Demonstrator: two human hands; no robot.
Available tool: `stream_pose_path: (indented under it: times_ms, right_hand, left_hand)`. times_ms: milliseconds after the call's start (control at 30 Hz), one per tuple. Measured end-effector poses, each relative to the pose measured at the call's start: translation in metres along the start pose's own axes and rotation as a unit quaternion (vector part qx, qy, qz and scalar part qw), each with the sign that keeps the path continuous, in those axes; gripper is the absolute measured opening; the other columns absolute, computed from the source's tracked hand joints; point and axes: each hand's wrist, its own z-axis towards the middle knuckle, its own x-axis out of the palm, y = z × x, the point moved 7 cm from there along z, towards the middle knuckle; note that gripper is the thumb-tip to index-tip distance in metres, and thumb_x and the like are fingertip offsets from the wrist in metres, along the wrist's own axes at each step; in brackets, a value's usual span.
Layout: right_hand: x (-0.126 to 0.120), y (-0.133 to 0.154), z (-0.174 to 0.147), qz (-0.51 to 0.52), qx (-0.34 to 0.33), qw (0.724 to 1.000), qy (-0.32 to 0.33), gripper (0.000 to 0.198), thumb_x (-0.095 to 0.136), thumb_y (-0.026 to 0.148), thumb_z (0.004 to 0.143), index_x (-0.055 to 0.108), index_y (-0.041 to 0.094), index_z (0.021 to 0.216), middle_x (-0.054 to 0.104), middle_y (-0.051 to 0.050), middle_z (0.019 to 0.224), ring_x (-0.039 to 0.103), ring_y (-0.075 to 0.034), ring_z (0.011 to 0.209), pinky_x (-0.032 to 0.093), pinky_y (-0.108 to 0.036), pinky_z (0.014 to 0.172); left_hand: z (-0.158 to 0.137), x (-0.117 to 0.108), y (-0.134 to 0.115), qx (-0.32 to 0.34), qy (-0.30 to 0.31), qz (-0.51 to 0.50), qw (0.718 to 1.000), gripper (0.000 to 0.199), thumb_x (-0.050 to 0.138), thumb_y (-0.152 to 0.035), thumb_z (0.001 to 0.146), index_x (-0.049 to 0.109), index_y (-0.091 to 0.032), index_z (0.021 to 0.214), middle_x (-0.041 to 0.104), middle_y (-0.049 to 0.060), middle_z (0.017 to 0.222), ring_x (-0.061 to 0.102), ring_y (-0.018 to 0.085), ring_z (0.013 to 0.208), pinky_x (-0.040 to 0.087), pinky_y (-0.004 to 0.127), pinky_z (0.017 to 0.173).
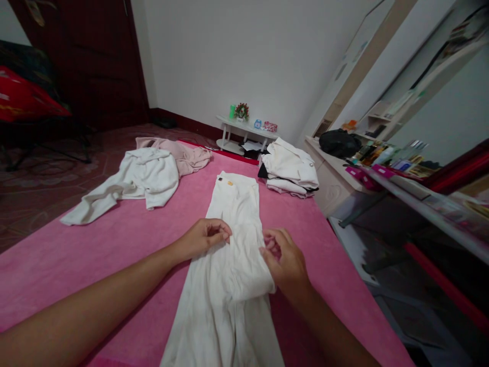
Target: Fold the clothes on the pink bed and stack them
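Observation:
A pair of white trousers (237, 265) lies lengthwise on the pink bed cover (160, 290), its waistband toward the far side and its legs running out of view at the bottom. Small dark and gold-coloured marks show at the waistband's left corner. My left hand (208, 237) is closed in a pinch at the trousers' left edge. On the right edge my right hand (284, 257) pinches the cloth with curled fingers. Between and just below the hands the fabric is wrinkled, with a loose fold overlapping the legs.
A white garment (143, 176) and a pink garment (187, 155) lie rumpled at the far left of the bed. A stack of folded clothes (290, 168) stands at the far right corner. Beyond are a small white shelf (248, 125) and, to the right, a cluttered dressing table (336, 168).

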Motion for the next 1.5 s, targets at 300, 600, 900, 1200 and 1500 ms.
stream_pose_path:
  times_ms: [300,600,900,1200,1500]
  right_hand:
    - [0.097,0.083,-0.113,-0.093,-0.313,0.898,0.293,0.015,0.062,0.034,0.080,0.058,0.021,0.086,0.065,-0.001,0.080,0.056,-0.016,0.068,0.042,-0.026,0.063]
    - [0.063,0.074,-0.046,0.276,-0.040,0.868,0.411,0.022,0.063,0.040,0.079,0.059,0.018,0.078,0.062,0.000,0.077,0.057,-0.012,0.069,0.042,-0.022,0.063]
    - [0.083,0.006,-0.013,0.407,0.202,0.849,0.272,0.045,0.069,0.048,0.068,0.049,0.017,0.095,0.056,0.004,0.064,0.046,-0.007,0.045,0.038,-0.020,0.043]
    - [0.075,0.019,-0.021,0.332,0.172,0.911,0.174,0.024,0.058,0.012,0.065,0.053,0.018,0.087,0.046,0.008,0.063,0.038,-0.004,0.046,0.027,-0.016,0.043]
    - [0.022,0.008,-0.015,0.085,-0.067,0.991,0.081,0.025,0.047,0.006,0.076,0.065,0.021,0.085,0.059,-0.005,0.097,0.057,-0.017,0.092,0.046,-0.029,0.079]
  left_hand:
    - [0.000,-0.003,0.006,-0.003,-0.001,-0.009,1.000,0.027,0.063,-0.038,0.079,0.065,-0.012,0.086,0.065,0.005,0.075,0.058,0.013,0.070,0.042,0.024,0.067]
    - [0.000,-0.005,0.001,0.000,0.005,-0.034,0.999,0.032,0.061,-0.042,0.081,0.065,-0.011,0.088,0.067,0.005,0.075,0.058,0.013,0.071,0.041,0.025,0.070]
    - [-0.003,-0.005,-0.021,-0.014,0.119,-0.040,0.992,0.046,0.045,-0.049,0.089,0.062,-0.011,0.107,0.068,0.011,0.093,0.060,0.019,0.087,0.042,0.030,0.082]
    - [-0.010,-0.001,-0.021,-0.012,0.142,0.079,0.987,0.036,0.068,-0.025,0.073,0.063,-0.014,0.106,0.062,0.004,0.089,0.057,0.013,0.077,0.043,0.021,0.064]
    - [-0.015,-0.031,-0.041,0.128,-0.012,0.305,0.944,0.027,0.058,-0.015,0.077,0.065,-0.020,0.103,0.058,0.007,0.106,0.057,0.018,0.094,0.046,0.031,0.084]
